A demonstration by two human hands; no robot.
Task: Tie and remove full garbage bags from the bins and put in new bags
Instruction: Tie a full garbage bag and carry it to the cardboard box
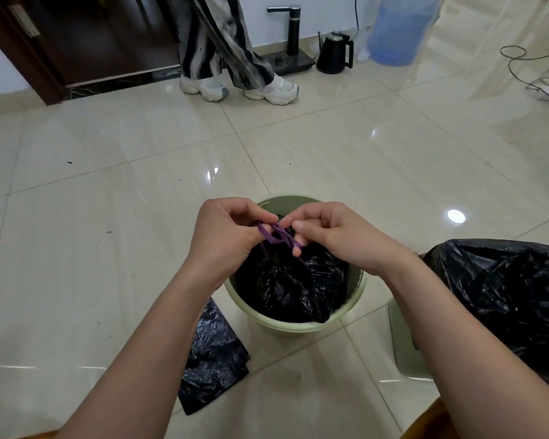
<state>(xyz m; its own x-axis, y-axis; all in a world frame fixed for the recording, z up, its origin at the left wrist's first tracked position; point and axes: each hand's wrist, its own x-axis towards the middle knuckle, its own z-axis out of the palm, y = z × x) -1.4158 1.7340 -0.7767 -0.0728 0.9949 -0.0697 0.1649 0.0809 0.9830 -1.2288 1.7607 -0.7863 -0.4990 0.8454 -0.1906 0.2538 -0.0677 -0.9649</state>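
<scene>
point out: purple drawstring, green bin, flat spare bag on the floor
purple drawstring (274, 234): head view, on the loop held between both hands.
green bin (293, 327): head view, on the near rim.
flat spare bag (213, 356): head view, on its middle, lying on the floor left of the bin.

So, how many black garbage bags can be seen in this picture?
3. One gathered bag sits inside the green bin; one flat folded bag lies on the floor left of the bin; one large bag is at the right edge. Others may be hidden.
</scene>
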